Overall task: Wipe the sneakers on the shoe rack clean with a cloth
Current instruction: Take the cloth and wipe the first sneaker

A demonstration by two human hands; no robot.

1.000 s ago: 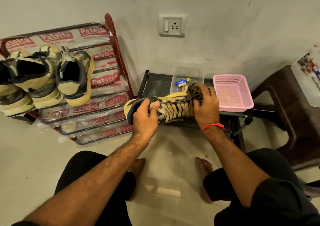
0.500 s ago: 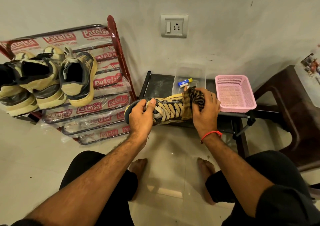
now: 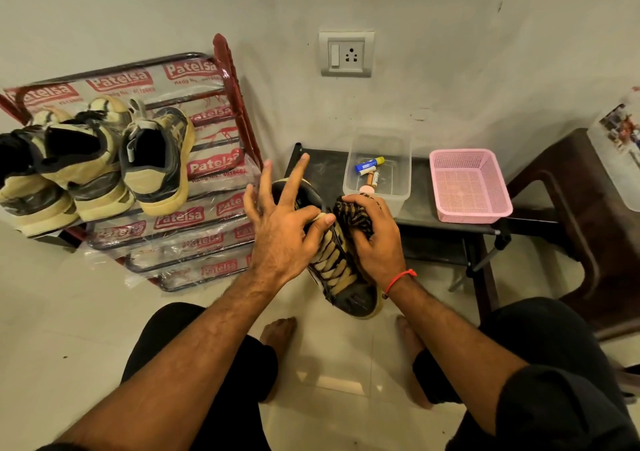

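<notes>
Sneaker (image 3: 341, 270) held above floor, toe toward person. Left hand (image 3: 282, 229) fingers splayed, thumb on laces. Right hand (image 3: 375, 239) clutches striped cloth (image 3: 353, 215) against its side. Behind: clear tub (image 3: 377, 170), pink basket (image 3: 469, 186); three sneakers (image 3: 93, 163) on shoe rack (image 3: 221, 104) at left.

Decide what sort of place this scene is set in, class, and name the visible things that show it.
Probably a corner of a home, perhaps near an entrance: a red shoe rack holding sneakers stands on a tiled floor, and a wall socket sits in the plain plastered wall above a low black stand.
</notes>
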